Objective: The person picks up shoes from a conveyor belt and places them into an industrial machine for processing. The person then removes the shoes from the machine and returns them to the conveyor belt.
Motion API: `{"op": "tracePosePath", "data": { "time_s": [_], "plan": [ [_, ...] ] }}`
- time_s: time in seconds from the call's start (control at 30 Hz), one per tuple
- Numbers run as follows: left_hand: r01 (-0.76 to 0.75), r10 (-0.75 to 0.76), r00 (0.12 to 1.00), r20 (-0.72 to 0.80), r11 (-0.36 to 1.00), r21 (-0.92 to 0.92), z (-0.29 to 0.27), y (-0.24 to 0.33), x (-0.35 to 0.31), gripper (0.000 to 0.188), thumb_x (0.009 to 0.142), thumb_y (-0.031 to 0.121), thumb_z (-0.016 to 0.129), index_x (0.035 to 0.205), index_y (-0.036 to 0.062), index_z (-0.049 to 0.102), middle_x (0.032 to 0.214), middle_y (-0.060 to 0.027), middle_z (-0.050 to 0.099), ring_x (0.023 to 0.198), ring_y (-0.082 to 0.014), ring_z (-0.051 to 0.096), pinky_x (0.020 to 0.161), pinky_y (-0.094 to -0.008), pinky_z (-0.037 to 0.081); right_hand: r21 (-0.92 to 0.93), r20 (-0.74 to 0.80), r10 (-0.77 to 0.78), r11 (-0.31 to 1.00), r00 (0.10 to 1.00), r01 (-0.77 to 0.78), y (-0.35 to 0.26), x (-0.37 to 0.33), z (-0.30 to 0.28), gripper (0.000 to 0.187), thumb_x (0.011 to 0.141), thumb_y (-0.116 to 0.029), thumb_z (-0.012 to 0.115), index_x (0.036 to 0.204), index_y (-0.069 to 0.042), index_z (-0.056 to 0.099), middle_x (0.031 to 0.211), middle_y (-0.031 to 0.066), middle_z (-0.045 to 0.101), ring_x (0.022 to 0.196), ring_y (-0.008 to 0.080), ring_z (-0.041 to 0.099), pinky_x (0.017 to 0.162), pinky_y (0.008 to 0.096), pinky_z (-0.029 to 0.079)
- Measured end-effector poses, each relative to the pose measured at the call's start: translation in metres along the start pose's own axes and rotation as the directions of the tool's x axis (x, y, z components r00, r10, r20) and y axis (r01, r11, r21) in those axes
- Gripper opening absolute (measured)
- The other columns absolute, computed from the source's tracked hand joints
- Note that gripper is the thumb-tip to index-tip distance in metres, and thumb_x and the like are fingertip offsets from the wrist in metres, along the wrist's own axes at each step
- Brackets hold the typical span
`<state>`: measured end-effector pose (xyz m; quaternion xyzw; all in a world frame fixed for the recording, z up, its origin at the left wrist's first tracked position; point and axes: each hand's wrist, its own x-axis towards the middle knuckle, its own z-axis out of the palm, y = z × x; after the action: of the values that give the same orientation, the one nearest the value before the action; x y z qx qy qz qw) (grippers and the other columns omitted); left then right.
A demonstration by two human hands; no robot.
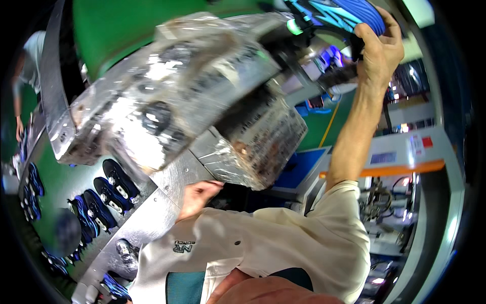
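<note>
At the upper right, my right hand [382,50] is raised with the arm stretched out. Its thumb and fingers grip a blue and black shoe [349,15] with light-blue zigzag marks, cut off by the top edge. My left hand [198,197] is low, close to my body, beside the metal edge of a machine; its fingers are curled together and nothing shows in them. Between the hands stands a large metal machine [202,91], wrapped in clear plastic film and blurred. A smaller film-covered metal box [268,147] sits under it.
To the left, several black and blue shoes [98,207] stand in rows on a green conveyor belt [55,167] with a metal rim. Another person's arm [19,96] reaches in at the far left. A pale machine frame with an orange bar [390,169] rises on the right.
</note>
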<state>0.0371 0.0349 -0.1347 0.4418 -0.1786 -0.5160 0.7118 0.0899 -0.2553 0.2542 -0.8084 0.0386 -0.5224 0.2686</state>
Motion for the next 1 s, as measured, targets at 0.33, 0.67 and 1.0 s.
{"op": "tracePosePath", "data": {
  "time_s": [0.33, 0.67, 1.0],
  "plan": [
    [-0.156, 0.206, 0.727, 0.655, 0.979, -0.134, 0.252, 0.057, 0.119, 0.095, 0.063, 0.050, 0.078, 0.131, -0.0001, 0.034, 0.121, -0.0121, 0.050, 0.112, -0.0227, 0.050, 0.096, -0.0380, 0.041, 0.682, -0.438, 0.645, 0.692, 0.626, -0.235, -0.064, -0.262, -0.199, 0.043, 0.072, -0.011, 0.049, 0.112, 0.000, 0.052, 0.099, 0.0086, 0.061, 0.087, 0.0198, 0.061, 0.085, 0.0335, 0.050],
    [0.170, -0.142, 0.298, 0.944, 0.981, 0.094, 0.423, -0.101, 0.013, 0.101, 0.064, 0.064, 0.066, 0.133, -0.0014, 0.030, 0.111, -0.0196, 0.054, 0.099, -0.0299, 0.058, 0.083, -0.0417, 0.051, 0.465, -0.581, 0.781, 0.549, 0.229, -0.695, -0.169, -0.510, -0.321, 0.049, 0.093, -0.039, 0.044, 0.125, -0.002, 0.042, 0.116, 0.0107, 0.054, 0.101, 0.0137, 0.055, 0.082, 0.0291, 0.047],
    [-0.301, -0.486, 0.172, 0.857, 0.802, 0.516, 0.544, -0.228, -0.150, 0.045, 0.089, 0.037, 0.055, 0.117, 0.0009, 0.054, 0.095, -0.0048, 0.059, 0.087, -0.0094, 0.051, 0.079, -0.0240, 0.043, 0.441, -0.884, 0.368, 0.461, -0.286, -0.770, -0.279, -0.641, -0.439, 0.053, 0.056, -0.010, 0.079, 0.104, -0.002, 0.058, 0.090, 0.0037, 0.061, 0.078, 0.0143, 0.057, 0.074, 0.0288, 0.048]
  ]
}}
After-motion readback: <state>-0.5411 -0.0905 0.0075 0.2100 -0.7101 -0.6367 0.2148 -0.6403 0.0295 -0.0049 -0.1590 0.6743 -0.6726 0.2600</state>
